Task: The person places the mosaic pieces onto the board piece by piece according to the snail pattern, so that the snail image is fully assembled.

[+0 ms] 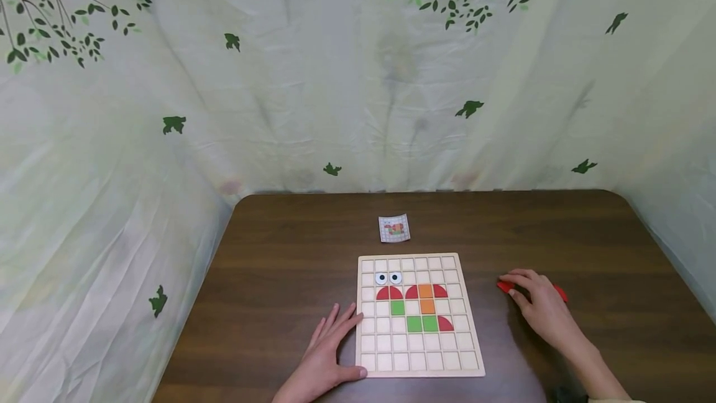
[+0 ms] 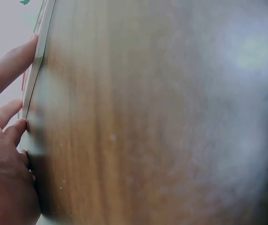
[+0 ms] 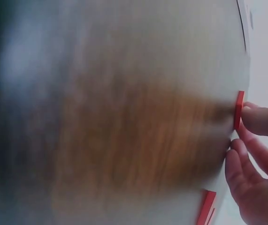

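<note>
A wooden grid board lies on the table with eye tiles, red quarter-round tiles, orange square tiles and green square tiles in its cells. At its left edge, my left hand touches the frame with thumb and index finger, the fingers spread and fairly straight. To the board's right, my right hand pinches a red tile low over the table, between thumb and fingers; its full outline is partly hidden. Another red tile lies beside that hand, partly covered by it.
A small picture card with a coloured grid pattern lies behind the board. The brown table ends at a pale curtain printed with leaves. Both wrist views are largely filled by blurred tabletop.
</note>
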Motion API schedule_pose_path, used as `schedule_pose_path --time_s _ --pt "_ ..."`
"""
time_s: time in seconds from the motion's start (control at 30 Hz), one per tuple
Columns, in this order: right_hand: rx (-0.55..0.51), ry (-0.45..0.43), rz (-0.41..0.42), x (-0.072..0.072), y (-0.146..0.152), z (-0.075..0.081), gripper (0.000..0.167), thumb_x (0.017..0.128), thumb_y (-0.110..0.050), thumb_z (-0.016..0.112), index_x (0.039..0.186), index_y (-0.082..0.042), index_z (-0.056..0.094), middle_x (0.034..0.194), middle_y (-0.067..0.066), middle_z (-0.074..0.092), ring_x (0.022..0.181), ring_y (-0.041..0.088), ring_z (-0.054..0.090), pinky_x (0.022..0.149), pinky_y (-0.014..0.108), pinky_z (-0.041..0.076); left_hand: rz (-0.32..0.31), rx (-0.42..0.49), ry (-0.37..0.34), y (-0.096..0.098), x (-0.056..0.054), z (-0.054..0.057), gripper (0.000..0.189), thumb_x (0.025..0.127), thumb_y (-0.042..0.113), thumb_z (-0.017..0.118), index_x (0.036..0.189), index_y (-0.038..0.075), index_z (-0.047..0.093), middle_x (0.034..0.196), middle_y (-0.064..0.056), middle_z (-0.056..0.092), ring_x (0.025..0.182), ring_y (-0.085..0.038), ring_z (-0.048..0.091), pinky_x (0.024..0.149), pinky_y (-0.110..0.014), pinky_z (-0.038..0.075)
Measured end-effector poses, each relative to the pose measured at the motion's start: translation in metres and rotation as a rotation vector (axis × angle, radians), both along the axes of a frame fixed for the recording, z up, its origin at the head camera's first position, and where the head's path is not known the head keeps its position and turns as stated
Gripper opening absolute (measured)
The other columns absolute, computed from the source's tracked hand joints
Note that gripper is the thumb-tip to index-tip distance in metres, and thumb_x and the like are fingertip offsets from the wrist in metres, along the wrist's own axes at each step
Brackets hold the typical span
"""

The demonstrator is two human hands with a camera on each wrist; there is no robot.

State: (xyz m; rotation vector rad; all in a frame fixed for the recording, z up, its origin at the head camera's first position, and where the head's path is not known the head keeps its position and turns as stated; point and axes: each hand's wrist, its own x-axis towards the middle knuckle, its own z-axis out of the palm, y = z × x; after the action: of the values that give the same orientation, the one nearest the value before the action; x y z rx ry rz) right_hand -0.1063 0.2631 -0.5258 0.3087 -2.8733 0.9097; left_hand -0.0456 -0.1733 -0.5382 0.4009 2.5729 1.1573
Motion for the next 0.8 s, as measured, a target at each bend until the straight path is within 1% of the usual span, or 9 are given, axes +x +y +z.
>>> schedule_pose_path --time_s 0.13,0.2,0.3,0.4,0.53,0.63,0.8 --pt "0.004 -0.037 -0.009 -0.001 0.001 0.001 0.026 0.086 -0.001 0.072 0.111 -0.008 0.072 0.113 0.013 0.062 0.104 0.040 0.056 0.081 0.057 0.047 0.004 -0.006 0.005 0.001 0.000 0.001 0.091 0.068 0.041 0.086 0.148 0.022 0.046 0.160 0.004 0.028 0.149 -0.030 0.007 0.113 -0.054 0.002" --pt "0.004 -0.055 -0.007 -0.001 0.000 0.002 0.024 0.085 -0.003 0.074 0.108 -0.010 0.072 0.110 0.010 0.063 0.101 0.036 0.059 0.080 0.054 0.048 0.003 -0.006 0.016 0.001 0.000 0.001 0.091 0.068 0.041 0.087 0.148 0.021 0.046 0.159 0.003 0.029 0.149 -0.031 0.008 0.112 -0.055 0.003" --pt "-0.013 -0.088 0.008 -0.001 -0.002 0.004 0.022 0.085 -0.004 0.075 0.105 -0.012 0.070 0.104 0.003 0.063 0.092 0.026 0.060 0.075 0.046 0.051 0.003 0.002 0.033 0.001 0.000 0.002 0.090 0.068 0.039 0.087 0.147 0.020 0.047 0.159 0.001 0.030 0.149 -0.033 0.009 0.112 -0.056 0.004" --pt "-0.037 -0.127 0.012 -0.001 -0.005 0.005 0.021 0.084 -0.005 0.075 0.101 -0.015 0.068 0.092 -0.004 0.062 0.081 0.015 0.058 0.069 0.034 0.049 0.005 0.011 0.041 0.001 0.000 0.002 0.090 0.068 0.038 0.087 0.147 0.020 0.047 0.159 0.000 0.031 0.148 -0.035 0.010 0.111 -0.058 0.004" --pt "-0.059 -0.174 0.006 0.001 -0.009 0.006 0.020 0.086 -0.005 0.074 0.098 -0.018 0.065 0.082 -0.008 0.059 0.074 0.009 0.054 0.064 0.027 0.046 0.007 0.016 0.025 0.001 0.000 0.003 0.089 0.069 0.038 0.086 0.147 0.020 0.047 0.159 0.000 0.031 0.148 -0.034 0.009 0.112 -0.059 0.003" --pt "-0.060 -0.171 0.017 0.003 -0.012 0.005 0.022 0.086 -0.003 0.073 0.101 -0.018 0.064 0.082 -0.008 0.057 0.073 0.008 0.053 0.062 0.026 0.045 0.002 0.017 0.022 0.002 0.000 0.003 0.088 0.070 0.039 0.086 0.147 0.020 0.047 0.159 -0.001 0.031 0.148 -0.035 0.009 0.111 -0.060 0.004" --pt "-0.049 -0.090 0.012 0.008 -0.019 0.003 0.030 0.086 0.000 0.073 0.107 -0.019 0.067 0.085 -0.008 0.056 0.073 0.009 0.053 0.062 0.027 0.046 -0.003 0.019 0.025 0.001 0.000 0.003 0.088 0.070 0.040 0.086 0.147 0.020 0.047 0.159 -0.003 0.031 0.148 -0.037 0.009 0.111 -0.063 0.003"
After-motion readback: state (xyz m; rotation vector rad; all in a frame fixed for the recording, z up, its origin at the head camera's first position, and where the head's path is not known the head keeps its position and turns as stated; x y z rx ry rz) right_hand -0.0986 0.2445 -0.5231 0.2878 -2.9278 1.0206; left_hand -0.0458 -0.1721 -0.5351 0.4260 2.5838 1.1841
